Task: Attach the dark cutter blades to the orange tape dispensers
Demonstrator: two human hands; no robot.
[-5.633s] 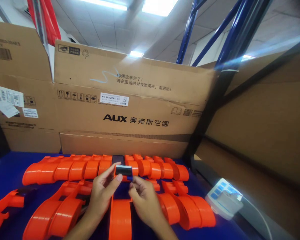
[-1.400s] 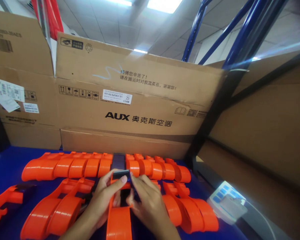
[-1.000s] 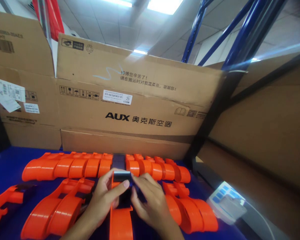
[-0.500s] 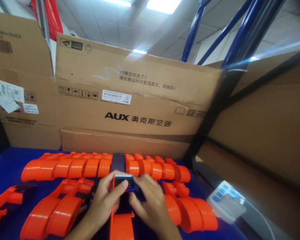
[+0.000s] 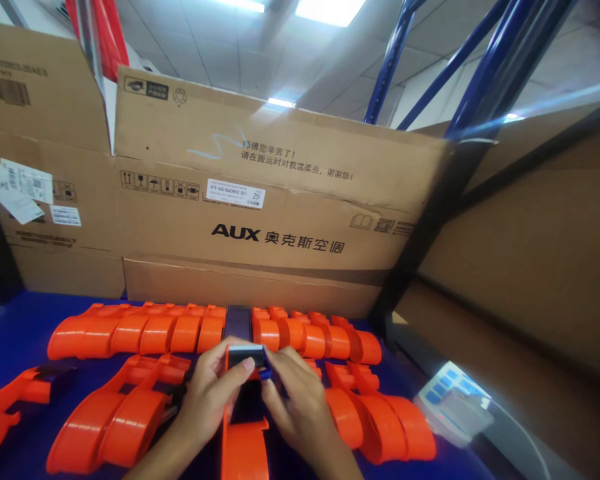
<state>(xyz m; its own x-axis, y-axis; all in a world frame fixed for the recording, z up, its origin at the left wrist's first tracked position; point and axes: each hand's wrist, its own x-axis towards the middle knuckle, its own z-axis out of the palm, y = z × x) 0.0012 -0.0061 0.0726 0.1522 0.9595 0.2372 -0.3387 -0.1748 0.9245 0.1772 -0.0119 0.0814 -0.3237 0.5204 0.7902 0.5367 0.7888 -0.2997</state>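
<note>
An orange tape dispenser (image 5: 246, 450) is held upright at the bottom centre, with a black part and a pale toothed edge at its top. My left hand (image 5: 213, 393) is closed on it, the thumb lying over the black part (image 5: 240, 356). At the right end of that part, my right hand (image 5: 297, 400) pinches a small dark blue piece (image 5: 266, 371) against the dispenser. Several orange dispensers (image 5: 135, 417) lie on the blue surface on both sides of my hands, and another row (image 5: 157, 332) stands behind them.
A cardboard box wall (image 5: 280, 267) closes off the back. At the right stands a dark rack post (image 5: 413, 247), with a white and blue device (image 5: 453, 400) and its cable in front of it. One dispenser with a dark end (image 5: 30, 387) lies far left.
The right-hand fingers and the small blue piece have shifted slightly at the right end of the black part. The whole view has moved a little to the right.
</note>
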